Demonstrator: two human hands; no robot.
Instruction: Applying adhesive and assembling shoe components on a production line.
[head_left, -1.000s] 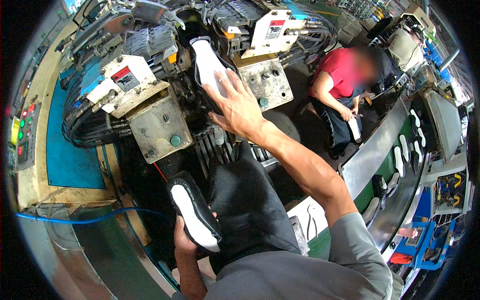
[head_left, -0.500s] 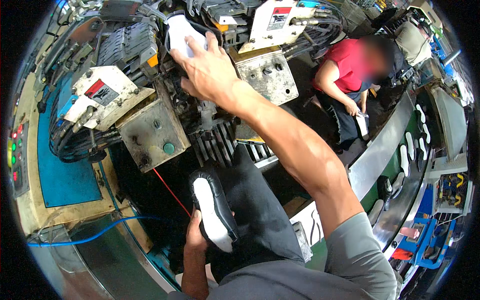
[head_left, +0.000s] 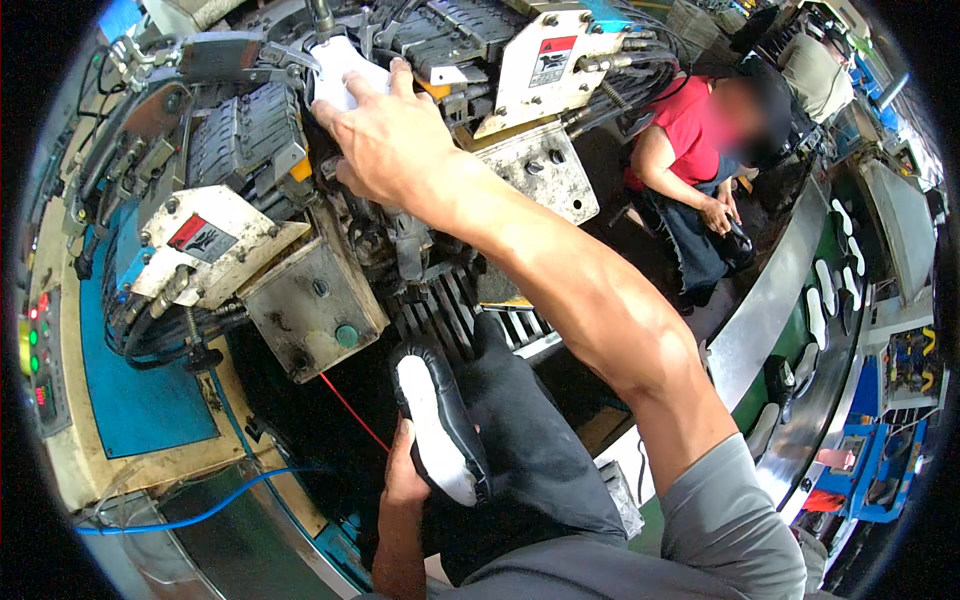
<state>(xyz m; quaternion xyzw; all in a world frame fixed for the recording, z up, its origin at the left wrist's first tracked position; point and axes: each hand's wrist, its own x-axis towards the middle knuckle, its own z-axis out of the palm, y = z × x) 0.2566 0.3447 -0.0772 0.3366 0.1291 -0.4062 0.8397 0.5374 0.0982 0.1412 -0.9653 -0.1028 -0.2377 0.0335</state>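
My left hand (head_left: 406, 468), low in the middle of the view, grips a black shoe upper (head_left: 477, 440) from its left side. The upper's white bottom (head_left: 437, 425) faces up, above my dark-trousered legs. My right arm stretches up and away to the shoe machine (head_left: 240, 140). There my right hand (head_left: 395, 145) lies with spread fingers on a white shoe bottom (head_left: 340, 65) set between the machine's two side units. The hand covers part of this piece, and its far end sits below a metal rod (head_left: 320, 18).
Two box-shaped panels (head_left: 315, 300) with knobs flank the middle of the machine. A blue hose (head_left: 200, 515) runs at lower left. On the right, a curved conveyor (head_left: 740, 320) carries several white soles (head_left: 817, 315). A co-worker in red (head_left: 685, 140) sits beyond, holding a dark shoe.
My right hand and the white shoe bottom under it have shifted slightly left and away. The shoe upper in my left hand has shifted slightly right. The co-worker's shoe has turned, showing its dark side.
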